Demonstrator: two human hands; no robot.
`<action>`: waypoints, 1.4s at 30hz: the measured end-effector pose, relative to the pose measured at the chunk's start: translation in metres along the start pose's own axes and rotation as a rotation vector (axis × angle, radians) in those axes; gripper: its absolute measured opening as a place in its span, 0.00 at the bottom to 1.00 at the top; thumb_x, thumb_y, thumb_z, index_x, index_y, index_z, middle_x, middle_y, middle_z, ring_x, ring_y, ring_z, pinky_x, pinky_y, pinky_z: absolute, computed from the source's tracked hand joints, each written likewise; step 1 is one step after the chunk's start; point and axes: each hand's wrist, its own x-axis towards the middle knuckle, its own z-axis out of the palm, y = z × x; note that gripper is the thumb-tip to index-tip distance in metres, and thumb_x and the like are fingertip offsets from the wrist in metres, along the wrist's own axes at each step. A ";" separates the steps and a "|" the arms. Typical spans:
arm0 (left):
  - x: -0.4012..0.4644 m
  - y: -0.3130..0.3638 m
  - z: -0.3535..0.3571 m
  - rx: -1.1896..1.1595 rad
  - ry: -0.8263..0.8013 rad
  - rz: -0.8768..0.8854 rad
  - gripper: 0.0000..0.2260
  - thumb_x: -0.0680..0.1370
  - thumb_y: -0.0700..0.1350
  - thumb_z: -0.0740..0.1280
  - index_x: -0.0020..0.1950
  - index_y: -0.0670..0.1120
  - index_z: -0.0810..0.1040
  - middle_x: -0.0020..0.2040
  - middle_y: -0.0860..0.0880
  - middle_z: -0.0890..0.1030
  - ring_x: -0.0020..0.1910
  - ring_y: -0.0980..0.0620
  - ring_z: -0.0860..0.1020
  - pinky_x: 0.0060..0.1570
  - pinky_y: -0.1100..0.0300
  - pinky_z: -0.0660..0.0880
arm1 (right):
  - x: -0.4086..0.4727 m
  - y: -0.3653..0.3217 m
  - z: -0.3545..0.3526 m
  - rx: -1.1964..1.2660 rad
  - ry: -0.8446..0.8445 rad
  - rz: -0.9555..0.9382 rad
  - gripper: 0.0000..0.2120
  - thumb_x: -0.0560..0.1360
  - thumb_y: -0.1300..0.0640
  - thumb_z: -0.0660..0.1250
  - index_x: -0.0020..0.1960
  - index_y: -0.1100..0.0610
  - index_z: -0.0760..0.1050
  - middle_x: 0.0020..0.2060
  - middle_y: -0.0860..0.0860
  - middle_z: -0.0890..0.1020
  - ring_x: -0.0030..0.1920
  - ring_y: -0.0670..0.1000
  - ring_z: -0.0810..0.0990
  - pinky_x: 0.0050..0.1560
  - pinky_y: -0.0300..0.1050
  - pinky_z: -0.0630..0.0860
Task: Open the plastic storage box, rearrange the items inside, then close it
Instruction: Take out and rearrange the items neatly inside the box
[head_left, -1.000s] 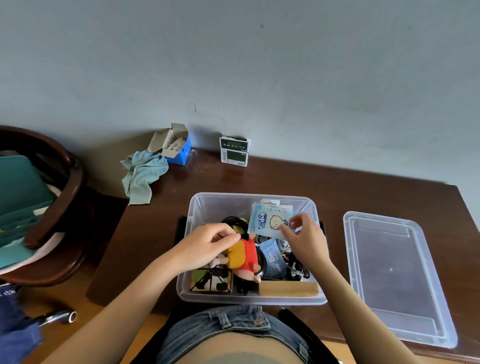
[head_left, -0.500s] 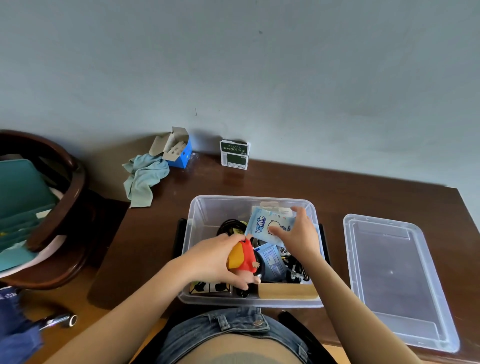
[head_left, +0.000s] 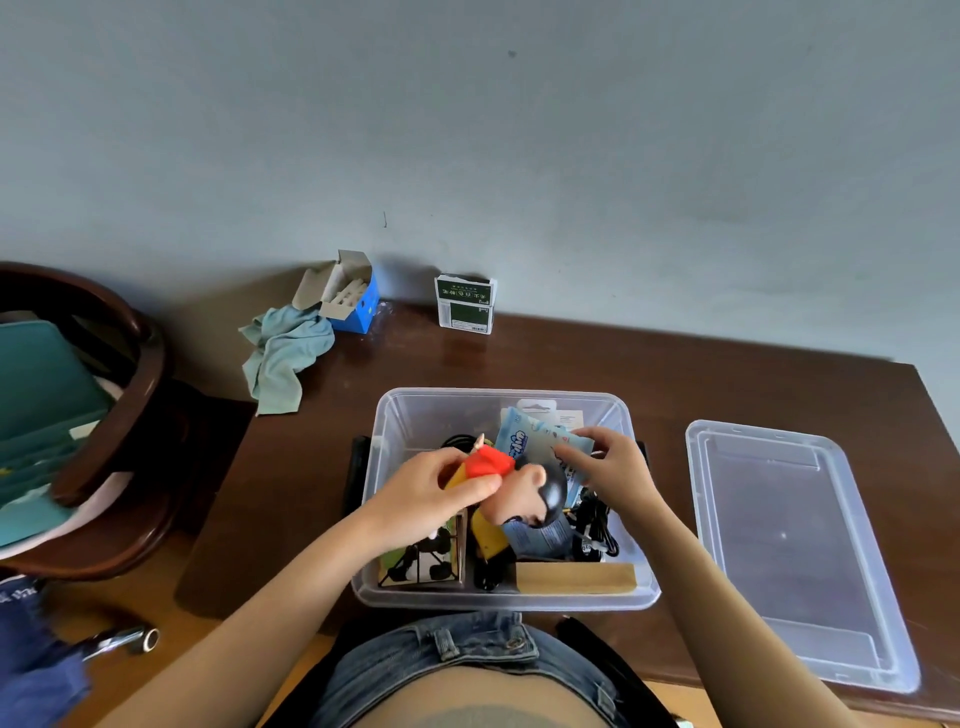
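Clear plastic storage box (head_left: 387, 519) sits open at lower centre of the frame on a dark wooden table (head_left: 727, 384), against the near edge. One lid (head_left: 789, 551), clear, lies flat on the table to the right of the box, apart from it.

Left hand (head_left: 426, 499) is over the box's left half, fingers curled round a doll figure (head_left: 511, 480) in a red top with a dark-haired head; the doll is tilted, head to the right, lifted above the other contents. Right hand (head_left: 618, 467) is over the box's right half, fingertips pinching one light blue packet (head_left: 524, 436) that stands toward the far wall. The doll's head covers the packet's lower part.

Inside, under the hands: one black-and-white panda card (head_left: 431, 564) at the near left, one wooden block (head_left: 576, 578) along the near wall, black cables (head_left: 597, 525) on the right, one yellow item (head_left: 488, 535) and a blue pouch (head_left: 535, 538) in the middle, both partly hidden by the doll. More small stuff under the right hand, cannot tell what.

Around: one open blue carton (head_left: 348, 301) at the table's far left edge, one teal cloth (head_left: 283, 353) crumpled beside it and hanging off the table, one green-and-white box (head_left: 465, 304) standing upright by the wall. One dark wooden chair (head_left: 130, 415) at the left of the frame holds teal folders (head_left: 36, 395). A metal socket tool (head_left: 124, 642) lies on the floor at lower left. Denim shorts (head_left: 431, 660) fill the bottom centre.
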 end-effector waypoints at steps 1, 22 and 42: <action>0.000 0.002 0.005 0.031 0.001 -0.008 0.23 0.67 0.68 0.63 0.47 0.50 0.79 0.37 0.53 0.79 0.36 0.59 0.75 0.40 0.64 0.69 | 0.001 0.000 -0.002 -0.002 0.005 -0.002 0.06 0.71 0.58 0.73 0.47 0.57 0.79 0.39 0.55 0.81 0.35 0.51 0.78 0.39 0.48 0.77; 0.032 0.013 0.035 0.563 -0.303 -0.119 0.24 0.82 0.59 0.51 0.41 0.43 0.74 0.43 0.41 0.75 0.38 0.49 0.73 0.42 0.54 0.69 | -0.005 -0.029 -0.010 0.071 0.082 -0.129 0.03 0.77 0.53 0.65 0.47 0.51 0.72 0.43 0.52 0.81 0.40 0.45 0.80 0.28 0.32 0.72; 0.054 -0.005 0.033 0.314 -0.155 -0.018 0.09 0.78 0.43 0.64 0.38 0.48 0.70 0.38 0.49 0.73 0.38 0.53 0.70 0.40 0.58 0.64 | -0.018 -0.024 -0.011 0.334 0.130 -0.120 0.01 0.78 0.56 0.64 0.48 0.53 0.73 0.43 0.50 0.81 0.41 0.43 0.81 0.36 0.38 0.79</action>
